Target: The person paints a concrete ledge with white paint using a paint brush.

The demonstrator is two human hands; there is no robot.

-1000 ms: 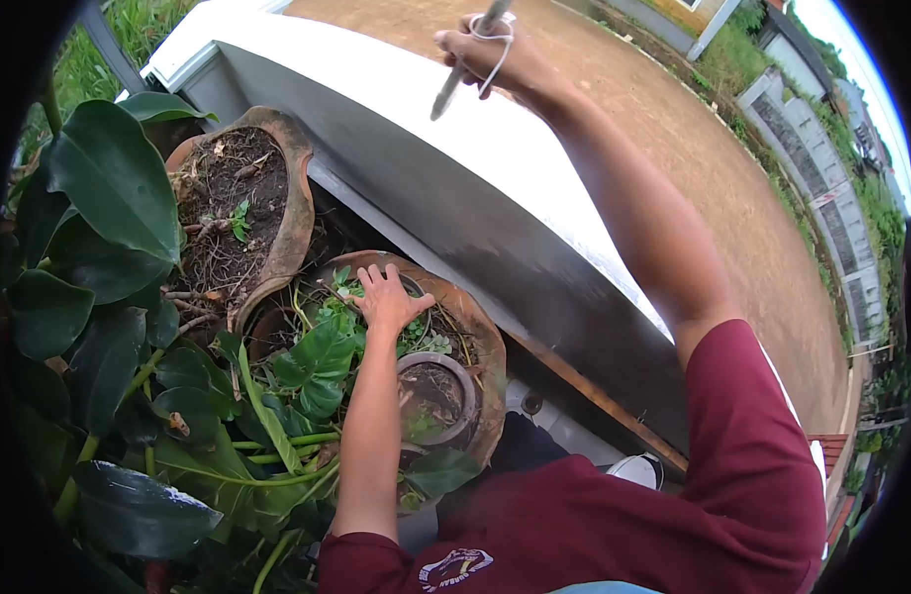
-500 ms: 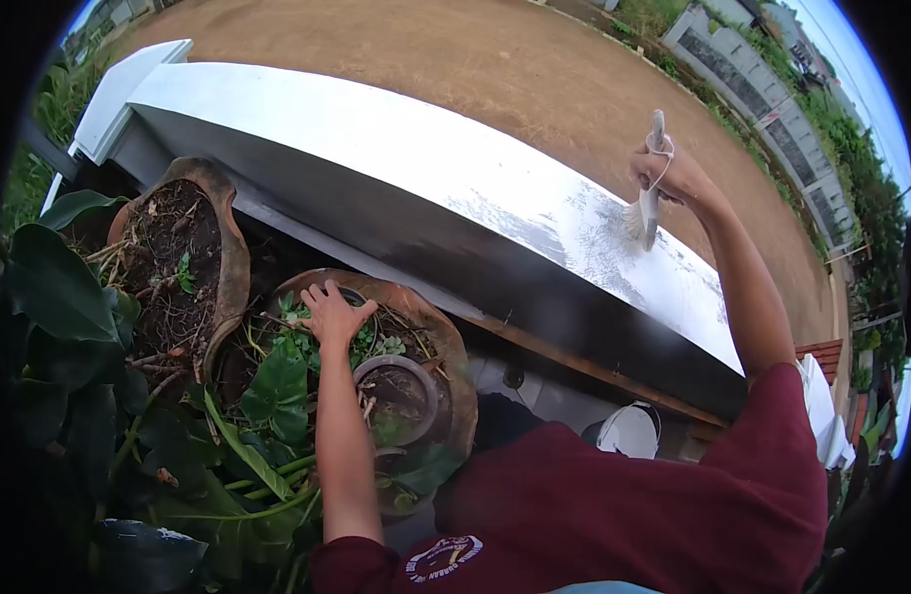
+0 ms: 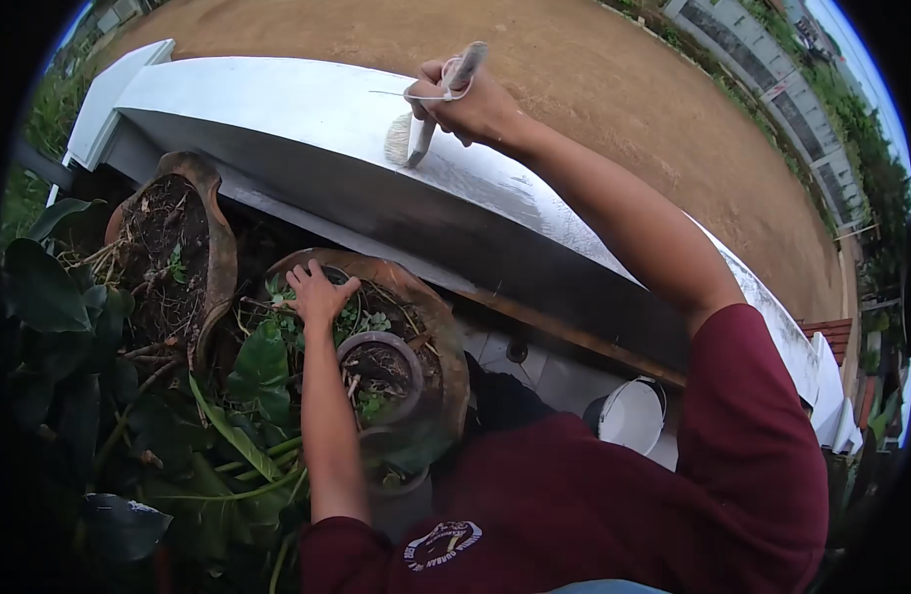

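Note:
My right hand is closed around the handle of a paintbrush, a wide one with pale bristles and a white tie looped at the grip. Its bristles touch the top of a low wall, near the edge facing me. White paint covers the wall's left part; streaky grey patches show further right. My left hand rests with fingers spread on a small round pot, mostly hidden, inside a large clay planter. Small green leaves surround those fingers.
A white paint bucket stands on the tiled floor below the wall. Another clay planter with soil and roots is at the left. A smaller grey pot sits inside the large planter. Big-leaved plants crowd the lower left.
My right hand has swept the paintbrush leftward along the wall top, from the streaky right part to near the middle. My left hand stays on the pot. The view has shifted slightly.

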